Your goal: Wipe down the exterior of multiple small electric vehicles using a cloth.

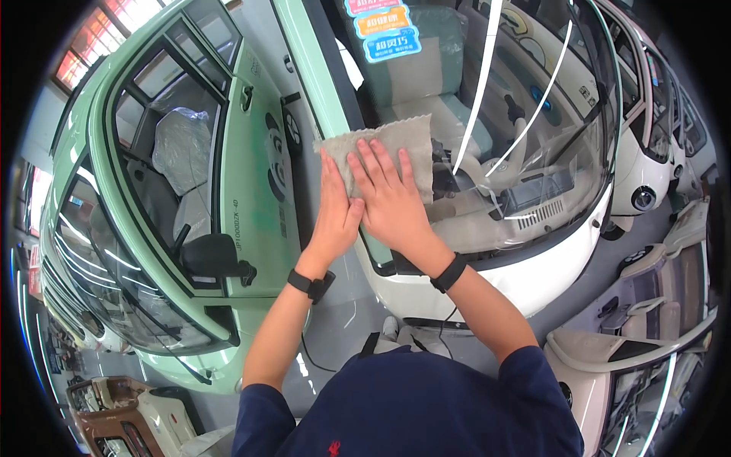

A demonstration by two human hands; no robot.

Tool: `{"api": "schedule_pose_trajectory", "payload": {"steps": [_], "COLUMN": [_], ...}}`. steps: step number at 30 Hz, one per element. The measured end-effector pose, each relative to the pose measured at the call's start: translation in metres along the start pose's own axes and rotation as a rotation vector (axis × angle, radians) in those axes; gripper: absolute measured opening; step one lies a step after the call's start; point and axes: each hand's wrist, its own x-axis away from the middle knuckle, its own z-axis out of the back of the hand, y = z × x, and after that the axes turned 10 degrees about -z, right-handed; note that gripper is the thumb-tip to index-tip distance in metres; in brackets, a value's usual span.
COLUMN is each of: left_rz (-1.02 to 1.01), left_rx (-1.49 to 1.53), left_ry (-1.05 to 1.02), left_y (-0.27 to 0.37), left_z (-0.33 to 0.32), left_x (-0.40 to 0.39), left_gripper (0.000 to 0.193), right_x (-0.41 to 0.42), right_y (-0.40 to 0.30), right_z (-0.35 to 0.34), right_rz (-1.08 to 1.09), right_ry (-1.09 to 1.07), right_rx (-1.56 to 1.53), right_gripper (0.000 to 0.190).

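Note:
A beige cloth [416,143] with zigzag-cut edges lies over the light green windscreen pillar [330,97] and the adjoining glass of a small white-and-green vehicle [474,285]. My right hand [388,197] presses it flat, fingers spread, against the windscreen [474,228]. At the cloth's left part, along the pillar, my left hand [337,208] holds it with the fingers close together. The two thumbs nearly meet. What lies under the palms is hidden. Each wrist carries a black band, the left one [311,285] with a dark device on it.
A green vehicle [262,228] stands close on the left, its black side mirror [211,255] jutting towards my left arm. Colourful stickers [391,43] with writing sit on the glass. More small vehicles [645,197] flank the right. A cable [311,354] runs low near the grey floor [337,325].

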Motion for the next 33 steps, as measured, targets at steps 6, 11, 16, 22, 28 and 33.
{"api": "schedule_pose_trajectory", "payload": {"steps": [6, 11, 16, 22, 28, 33], "left_rz": [0.026, 0.028, -0.081, -0.267, -0.476, -0.489], "left_rx": [0.068, 0.07, 0.039, -0.089, -0.115, -0.104], "left_ry": [0.043, -0.027, -0.23, -0.415, -0.575, -0.653], "left_y": [0.006, 0.011, 0.015, 0.017, 0.063, 0.115], "left_z": [-0.033, -0.075, -0.1, -0.097, -0.102, -0.133], "left_x": [0.034, 0.114, 0.193, 0.226, 0.158, 0.1], "left_gripper": [0.088, 0.094, 0.098, 0.084, 0.07, 0.071], "right_x": [0.037, 0.123, 0.204, 0.226, 0.246, 0.275], "right_y": [0.008, 0.01, 0.0, -0.012, 0.02, 0.089], "right_z": [-0.005, -0.01, -0.007, 0.008, 0.03, 0.057], "right_rz": [0.006, -0.073, -0.219, -0.371, -0.443, -0.408], "right_ry": [-0.044, -0.243, -0.445, -0.527, -0.527, -0.409], "right_rx": [0.021, 0.074, 0.08, 0.145, 0.234, 0.227], "right_gripper": [0.07, 0.07, 0.077, 0.065, 0.054, 0.046]}}
